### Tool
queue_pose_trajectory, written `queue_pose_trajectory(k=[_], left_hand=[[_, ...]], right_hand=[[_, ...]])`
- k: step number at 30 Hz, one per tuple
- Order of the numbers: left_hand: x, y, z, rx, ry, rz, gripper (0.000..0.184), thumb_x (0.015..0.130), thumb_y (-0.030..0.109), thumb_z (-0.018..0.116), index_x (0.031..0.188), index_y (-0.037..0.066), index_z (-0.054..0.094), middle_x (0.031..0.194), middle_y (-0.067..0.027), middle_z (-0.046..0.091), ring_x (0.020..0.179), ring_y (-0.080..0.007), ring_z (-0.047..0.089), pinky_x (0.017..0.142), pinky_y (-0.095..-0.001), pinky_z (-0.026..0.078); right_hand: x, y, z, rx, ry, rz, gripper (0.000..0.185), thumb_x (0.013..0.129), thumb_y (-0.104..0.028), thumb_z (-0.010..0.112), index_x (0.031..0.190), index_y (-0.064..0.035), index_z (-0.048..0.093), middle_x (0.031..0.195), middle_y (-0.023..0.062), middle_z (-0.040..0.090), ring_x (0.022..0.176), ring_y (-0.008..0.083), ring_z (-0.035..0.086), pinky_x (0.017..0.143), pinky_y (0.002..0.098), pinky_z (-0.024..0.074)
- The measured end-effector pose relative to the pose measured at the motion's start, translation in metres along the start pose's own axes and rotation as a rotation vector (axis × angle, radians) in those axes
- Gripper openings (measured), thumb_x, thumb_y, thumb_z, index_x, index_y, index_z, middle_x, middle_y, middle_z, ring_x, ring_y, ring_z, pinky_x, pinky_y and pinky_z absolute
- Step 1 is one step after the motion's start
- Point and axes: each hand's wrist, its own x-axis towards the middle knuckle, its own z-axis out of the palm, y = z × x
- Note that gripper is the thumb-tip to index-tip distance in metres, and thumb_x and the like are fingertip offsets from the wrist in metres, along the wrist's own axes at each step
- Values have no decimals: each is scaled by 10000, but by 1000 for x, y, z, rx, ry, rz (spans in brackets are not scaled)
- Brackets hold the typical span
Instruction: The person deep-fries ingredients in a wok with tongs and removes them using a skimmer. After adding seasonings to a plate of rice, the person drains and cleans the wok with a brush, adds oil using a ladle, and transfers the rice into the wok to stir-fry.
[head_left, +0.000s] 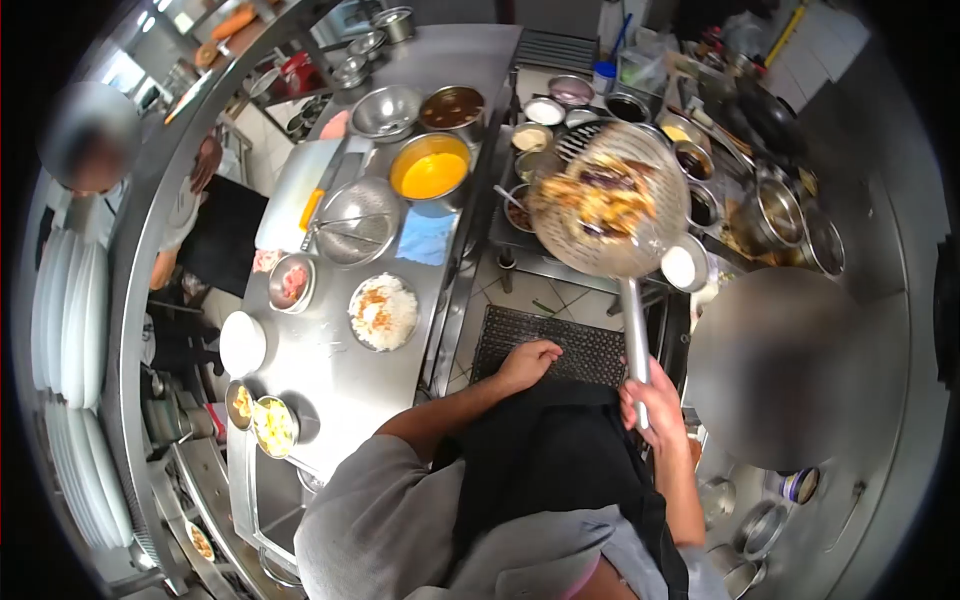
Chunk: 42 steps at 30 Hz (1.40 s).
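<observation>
In the head view my right hand [652, 402] is wrapped around the long metal handle of a skimmer [560, 243]. Its wide perforated bowl is raised over the cooking station and carries browned, glistening food pieces [600, 195], golden with dark purple parts. My left hand [530, 365] hangs in front of my black apron, its fingers curled together with nothing visible in them. It is nearest to the steel counter's edge and the dark floor mat, apart from the skimmer.
On the left steel counter [345, 385] stand a bowl of orange liquid [430, 168], a mesh strainer [355, 222], a rice bowl [383, 312] and a knife [318, 205]. Seasoning containers and pans [768, 212] crowd the right. People stand left and right. A black mat [500, 345] covers the floor.
</observation>
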Motion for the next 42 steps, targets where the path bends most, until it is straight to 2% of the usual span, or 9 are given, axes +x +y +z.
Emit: queue_pose_trajectory(k=[11, 14, 17, 20, 23, 29, 34, 38, 42], left_hand=[[9, -53, -89, 40, 131, 41, 114, 871, 83, 623, 934, 14, 689, 883, -130, 728, 857, -295, 713, 785, -395, 552], [18, -84, -92, 163, 154, 54, 141, 866, 127, 631, 923, 7, 680, 880, -164, 720, 870, -336, 703, 780, -414, 548], [25, -83, -100, 108, 195, 94, 194, 875, 166, 623, 969, 7, 684, 893, -203, 707, 898, -384, 685, 786, -444, 540], [34, -103, -95, 53, 243, 172, 228, 886, 184, 614, 1016, 13, 689, 919, -225, 699, 928, -408, 671, 804, -468, 533], [37, -106, -95, -26, 195, 149, 241, 893, 184, 610, 1048, 20, 694, 946, -228, 700, 952, -406, 669, 825, -473, 529], [47, -105, -91, -53, 161, 244, 229, 896, 151, 618, 1072, 27, 696, 990, -218, 705, 979, -381, 677, 846, -445, 532], [44, -93, -89, 50, -26, 221, 210, 891, 153, 635, 1056, 43, 705, 959, -200, 713, 916, -350, 694, 807, -430, 537], [55, -140, -75, 405, -317, 266, 216, 941, 145, 621, 1105, 16, 676, 996, -116, 715, 917, -210, 680, 817, -362, 526], [56, -61, -56, 224, -486, 191, 174, 963, 84, 571, 1079, 36, 693, 1005, -49, 710, 882, -157, 668, 782, -296, 520]], right_hand=[[199, 13, 187, -517, -310, 111, 372, 893, -29, 605, 1233, 27, 466, 717, 47, 538, 461, 108, 515, 398, 252, 428], [222, 20, 208, -808, -276, 61, 457, 872, -68, 639, 1285, 18, 463, 765, 120, 603, 509, 212, 587, 477, 323, 490], [236, 32, 212, -1245, -208, -348, 519, 839, -104, 669, 1307, -22, 463, 888, 228, 663, 665, 369, 666, 629, 436, 541], [228, 11, 239, -1413, -111, -291, 532, 811, -133, 690, 1291, -59, 473, 978, 266, 673, 853, 459, 664, 776, 504, 526], [236, 7, 244, -1430, -108, -380, 506, 819, -124, 678, 1282, -71, 478, 931, 245, 688, 877, 451, 665, 777, 522, 522], [246, 6, 238, -1273, -88, -472, 492, 832, -103, 666, 1286, -95, 478, 860, 196, 691, 750, 371, 697, 672, 474, 550], [249, 12, 205, -504, -198, -9, 450, 860, -86, 656, 1283, -64, 504, 790, 47, 616, 489, 96, 549, 418, 267, 475], [196, -6, 146, -171, -207, -44, 217, 841, -26, 626, 1018, -20, 500, 665, 37, 547, 465, 116, 534, 402, 285, 437], [103, 0, 61, -66, -51, -195, 315, 897, -20, 606, 1184, -15, 476, 679, 30, 533, 483, 96, 530, 434, 243, 449]])
